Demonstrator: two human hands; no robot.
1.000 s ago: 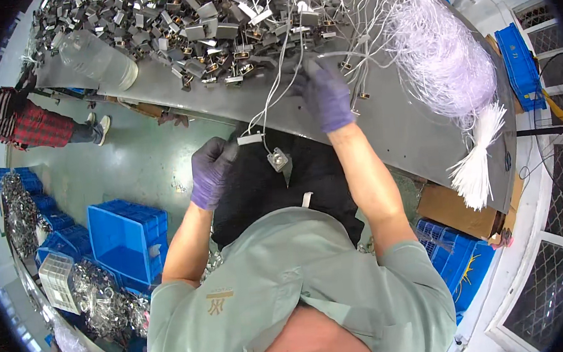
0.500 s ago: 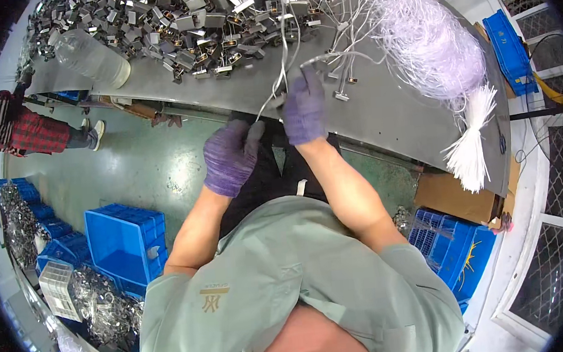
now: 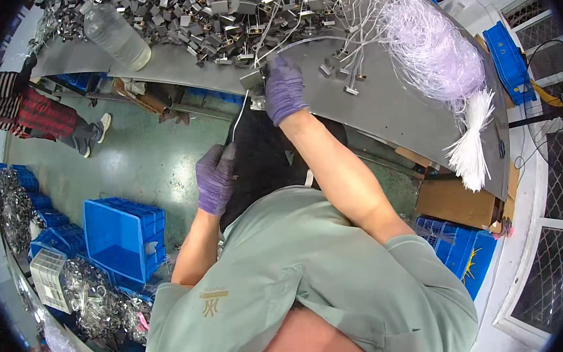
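A grey metal workbench (image 3: 382,112) curves across a workshop with a green floor, its far side heaped with small metal clips (image 3: 170,16) and, to the right, a tangled mass of white wires (image 3: 426,45). The seated worker's right hand (image 3: 283,90), gloved in purple, is closed around a small metal part (image 3: 252,81) at the bench's near edge, a thin white wire (image 3: 240,116) trailing down from it toward the lap. The left hand (image 3: 215,179), gloved too, hangs below the bench over the dark lap; whether its fingers pinch the wire's lower end I cannot tell. It looks like the fitting of one wire to one clip, and the next move seems to call for both hands to meet at the part. Room is tight ahead, with loose parts just beyond the right hand, but open along the bare bench to the right. A clear plastic bottle (image 3: 117,37) stands left; blue crates (image 3: 124,235) sit on the floor.
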